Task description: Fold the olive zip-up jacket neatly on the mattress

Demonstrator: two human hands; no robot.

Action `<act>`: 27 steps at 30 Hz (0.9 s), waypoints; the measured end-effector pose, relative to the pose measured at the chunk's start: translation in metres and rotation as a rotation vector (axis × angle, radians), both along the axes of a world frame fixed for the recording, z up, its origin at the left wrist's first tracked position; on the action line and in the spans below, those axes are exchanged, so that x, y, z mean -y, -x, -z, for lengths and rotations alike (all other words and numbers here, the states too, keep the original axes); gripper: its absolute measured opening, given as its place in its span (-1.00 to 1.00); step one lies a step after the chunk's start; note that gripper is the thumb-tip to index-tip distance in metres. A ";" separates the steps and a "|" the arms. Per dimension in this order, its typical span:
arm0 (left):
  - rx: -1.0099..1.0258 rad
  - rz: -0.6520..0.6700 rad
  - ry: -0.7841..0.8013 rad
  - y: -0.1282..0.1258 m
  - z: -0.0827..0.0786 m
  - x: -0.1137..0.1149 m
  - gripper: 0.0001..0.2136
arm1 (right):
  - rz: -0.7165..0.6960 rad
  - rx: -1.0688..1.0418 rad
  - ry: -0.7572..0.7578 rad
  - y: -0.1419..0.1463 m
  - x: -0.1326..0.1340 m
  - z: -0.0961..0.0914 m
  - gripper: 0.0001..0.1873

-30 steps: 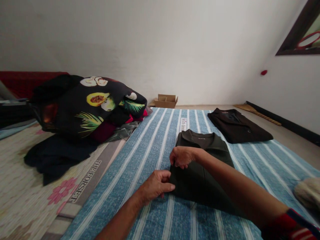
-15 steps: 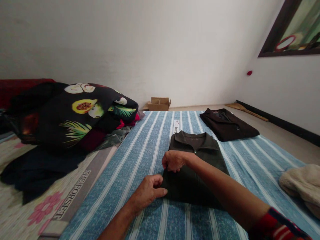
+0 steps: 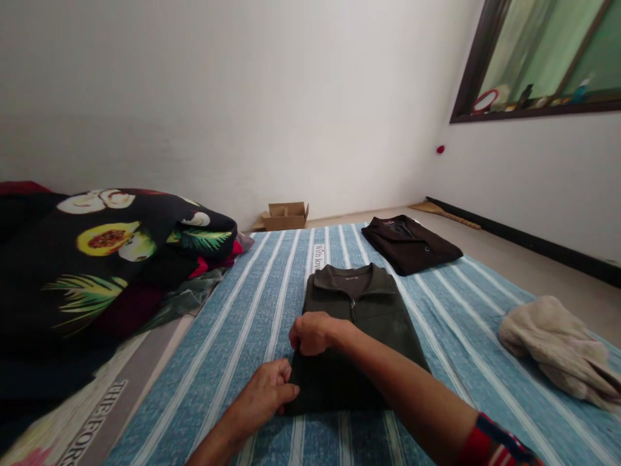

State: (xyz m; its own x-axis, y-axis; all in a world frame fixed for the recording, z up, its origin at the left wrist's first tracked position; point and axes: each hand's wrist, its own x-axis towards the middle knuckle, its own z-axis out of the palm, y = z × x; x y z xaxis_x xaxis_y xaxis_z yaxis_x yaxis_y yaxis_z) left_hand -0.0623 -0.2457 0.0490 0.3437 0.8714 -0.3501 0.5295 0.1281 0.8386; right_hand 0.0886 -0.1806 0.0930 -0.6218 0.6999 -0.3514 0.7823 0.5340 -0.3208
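A dark green zip-collar shirt [image 3: 398, 317] lies folded on the striped blue sheet [image 3: 242, 310], its collar pointing away from me. My right hand [image 3: 315, 333] reaches across the shirt, fingers curled closed on its left edge. Lower down that same edge, near the bottom left corner, my left hand [image 3: 264, 391] pinches the cloth between thumb and fingers. My right forearm covers part of the shirt's front. Beyond it to the right is a folded dark brown garment [image 3: 412, 243] with a collar.
A fruit-print black cloth [image 3: 160, 226] lies heaped with other clothes on the left. Crumpled beige fabric [image 3: 553, 343] sits at the right. Past the sheet's far edge stands an open cardboard box [image 3: 286, 217] by the wall. A window [image 3: 543, 58] is at upper right.
The view has turned rightward, so the scene appears shifted left and more of the beige fabric and window shows. Both hands stay at the shirt's left edge.
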 end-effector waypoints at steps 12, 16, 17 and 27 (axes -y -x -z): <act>-0.341 -0.094 -0.105 -0.010 0.017 -0.016 -0.80 | 0.217 -0.160 -0.356 -0.013 0.043 0.015 -0.76; -0.417 -0.085 -0.119 -0.012 0.011 -0.014 -0.84 | 0.355 -0.254 -0.448 -0.044 0.071 0.021 -0.81; -0.437 -0.072 -0.147 -0.011 0.010 -0.014 -0.84 | 0.403 -0.270 -0.466 -0.055 0.076 0.024 -0.82; -0.202 -0.239 -0.212 -0.028 0.011 -0.032 -0.81 | 0.694 -0.368 -0.642 -0.137 0.096 0.066 -0.73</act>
